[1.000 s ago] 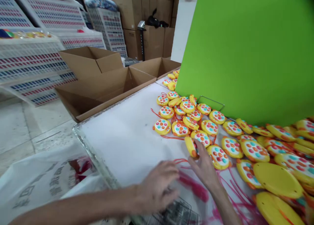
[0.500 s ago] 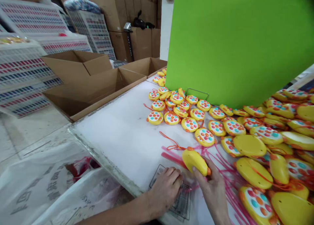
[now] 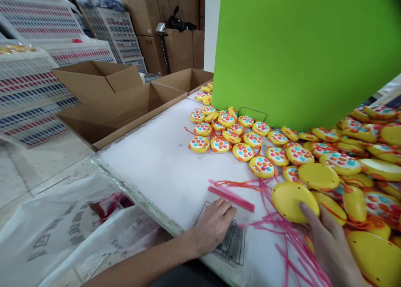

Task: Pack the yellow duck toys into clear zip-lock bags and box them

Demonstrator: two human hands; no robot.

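Note:
A yellow turtle-shaped toy [image 3: 293, 199] is in my right hand [image 3: 332, 241], its plain back facing up. The thumb presses on its edge and the other fingers are hidden at its far side and below. To the left of it an orange cord [image 3: 234, 184] lies over the table. My left hand [image 3: 216, 222] rests palm down on the table, fingers loosely bent, over a printed black-lined pattern [image 3: 233, 245]; I see nothing held in it. Thin pink strips [image 3: 290, 228] lie between the hands, and a wider pink strip [image 3: 232, 199] lies just beyond the left fingertips.
Many similar toys [image 3: 299, 155] are spread and heaped across the table [image 3: 150, 153] to the right. Behind them stands a large green panel [image 3: 282, 53]. Open cardboard boxes [image 3: 125, 107] adjoin the left edge. A white sack [image 3: 78, 228] lies below; stacked crates [image 3: 28, 86] stand beyond.
My right hand has moved right toward the heap with a yellow toy, now back up. The orange cord has shifted with it. My left hand stays nearly in place.

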